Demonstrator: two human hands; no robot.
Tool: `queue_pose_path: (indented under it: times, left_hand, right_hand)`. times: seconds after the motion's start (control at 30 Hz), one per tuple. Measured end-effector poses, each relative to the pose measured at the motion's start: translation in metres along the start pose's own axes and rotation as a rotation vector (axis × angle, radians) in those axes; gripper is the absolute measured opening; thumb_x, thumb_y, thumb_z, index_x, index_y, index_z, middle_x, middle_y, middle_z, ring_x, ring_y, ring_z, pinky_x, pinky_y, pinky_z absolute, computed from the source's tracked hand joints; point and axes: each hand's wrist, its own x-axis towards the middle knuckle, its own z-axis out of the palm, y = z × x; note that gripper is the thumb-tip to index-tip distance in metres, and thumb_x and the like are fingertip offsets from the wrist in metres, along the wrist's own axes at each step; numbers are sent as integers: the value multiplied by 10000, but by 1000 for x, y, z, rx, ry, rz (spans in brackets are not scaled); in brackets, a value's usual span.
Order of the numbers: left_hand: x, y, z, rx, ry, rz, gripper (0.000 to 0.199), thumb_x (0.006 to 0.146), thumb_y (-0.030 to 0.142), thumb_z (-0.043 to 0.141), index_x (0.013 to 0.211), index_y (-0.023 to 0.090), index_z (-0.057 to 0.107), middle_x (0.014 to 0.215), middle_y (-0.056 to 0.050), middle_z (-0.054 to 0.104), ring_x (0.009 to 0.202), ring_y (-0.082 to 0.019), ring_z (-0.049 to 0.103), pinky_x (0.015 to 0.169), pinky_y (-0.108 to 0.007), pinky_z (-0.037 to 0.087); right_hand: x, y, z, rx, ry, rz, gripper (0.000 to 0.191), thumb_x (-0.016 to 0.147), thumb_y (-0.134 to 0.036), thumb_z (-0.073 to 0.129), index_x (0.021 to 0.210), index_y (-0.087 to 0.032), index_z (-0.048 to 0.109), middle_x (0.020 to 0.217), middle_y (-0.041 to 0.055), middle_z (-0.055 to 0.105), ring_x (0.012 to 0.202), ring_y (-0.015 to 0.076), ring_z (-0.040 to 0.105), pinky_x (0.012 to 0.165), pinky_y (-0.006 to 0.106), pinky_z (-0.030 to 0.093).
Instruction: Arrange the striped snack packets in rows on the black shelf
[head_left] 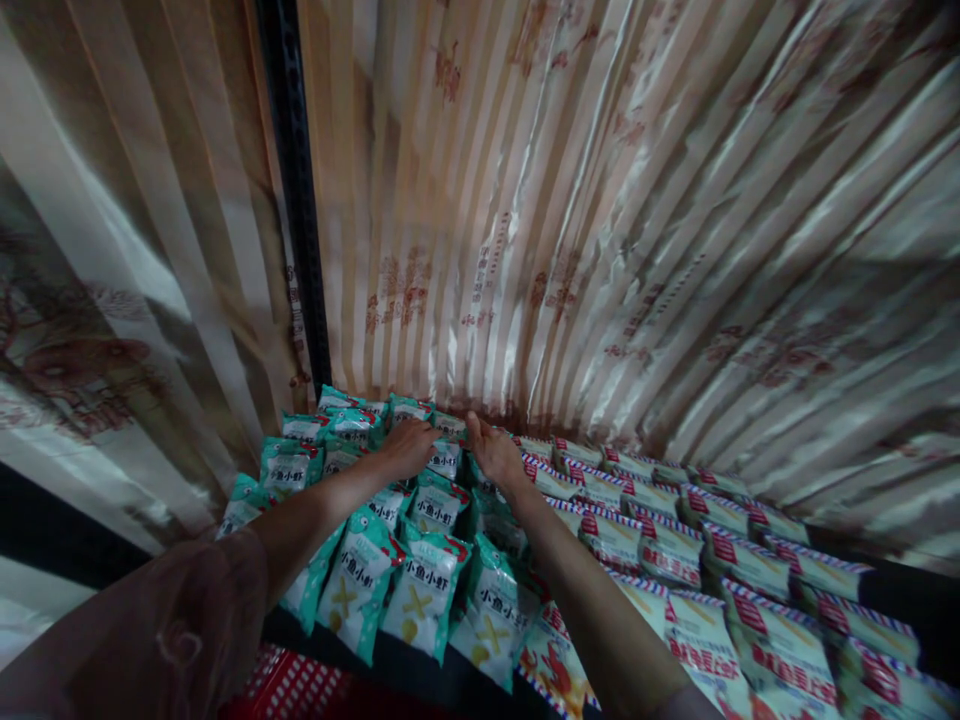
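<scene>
Several teal-and-white snack bags (424,590) stand in rows in front of me, printed with yellow sticks and dark characters. At the back of these rows, one small snack bag (450,427) is between my two hands. My left hand (410,447) is closed at this bag's left edge, its fingers curled. At the right edge is my right hand (496,458), closed, with its thumb raised; its other fingers are partly hidden. Both forearms reach over the front bags.
Red-and-white snack bags (784,640) with striped edges fill rows on the right. A red basket (289,685) with holes is at the bottom left. Behind the bags hangs a pleated, shiny printed sheet (465,200), with a dark slotted post (296,180) at left.
</scene>
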Motion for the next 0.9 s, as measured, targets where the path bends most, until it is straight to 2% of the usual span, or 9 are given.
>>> queue_pose_path:
  times: [0.07, 0.13, 0.2, 0.27, 0.47, 0.6, 0.7, 0.8, 0.9]
  left_hand:
    - [0, 0, 0, 5, 9, 0, 214, 845, 174, 493, 1011, 157, 627, 979, -86, 659, 982, -209, 588, 893, -336, 437]
    - [0, 0, 0, 15, 11, 8, 217, 846, 173, 488, 1012, 148, 626, 979, -89, 658, 975, -211, 590, 888, -332, 440]
    - [0, 0, -1, 25, 6, 18, 220, 844, 169, 487, 1011, 136, 626, 976, -95, 658, 973, -217, 590, 883, -333, 444]
    - [0, 1, -2, 27, 5, 25, 224, 837, 158, 489, 1012, 130, 627, 978, -102, 656, 978, -222, 588, 888, -340, 443]
    - [2, 2, -1, 17, 10, 18, 252, 806, 122, 496, 1019, 146, 628, 1006, -95, 644, 1023, -211, 565, 929, -355, 431]
    - [-3, 5, -8, 2, 51, 80, 275, 807, 112, 503, 1049, 181, 615, 1069, -62, 611, 1131, -197, 488, 988, -345, 390]
    - [-11, 12, -21, -6, 75, 117, 222, 839, 119, 469, 965, 182, 641, 1024, -60, 607, 1080, -186, 501, 939, -313, 415]
    - [-19, 21, -30, 37, -1, 145, 216, 866, 179, 457, 806, 177, 665, 885, -62, 618, 946, -191, 547, 817, -296, 453]
    - [-24, 26, -33, 76, -95, 166, 191, 838, 203, 509, 737, 183, 670, 808, -57, 627, 882, -198, 572, 796, -305, 450]
  right_hand:
    - [-12, -4, -6, 24, 65, -9, 649, 955, -438, 83, 954, -168, 674, 875, 134, 713, 936, 224, 649, 811, 307, 448]
    - [-23, -6, -10, 51, 152, -64, 549, 950, -447, 217, 873, -188, 695, 892, 105, 719, 952, 217, 635, 871, 305, 422]
    - [-32, -4, -11, 71, 200, -118, 378, 919, -399, 383, 887, -202, 704, 928, 80, 723, 960, 208, 627, 926, 305, 393]
    - [-41, -3, -11, 93, 163, -147, 266, 882, -325, 470, 925, -216, 708, 948, 62, 725, 937, 200, 634, 915, 297, 404]
    - [-57, -1, -9, 159, 18, -168, 267, 855, -216, 461, 905, -231, 724, 981, 45, 723, 939, 200, 648, 854, 283, 455]
    - [-64, 6, -3, 281, 47, -103, 281, 844, -209, 464, 1011, -216, 690, 1053, 49, 703, 975, 193, 644, 876, 290, 467]
    - [-70, 10, 0, 379, 105, -48, 312, 841, -223, 470, 1091, -175, 651, 1101, 75, 682, 994, 196, 638, 888, 299, 472]
    - [-76, 10, 0, 447, 161, -7, 314, 842, -225, 460, 1080, -152, 651, 1095, 90, 682, 991, 196, 640, 889, 300, 476]
    - [-84, 5, -4, 460, 173, 12, 307, 846, -228, 441, 1052, -168, 661, 1065, 80, 694, 985, 198, 643, 884, 312, 480]
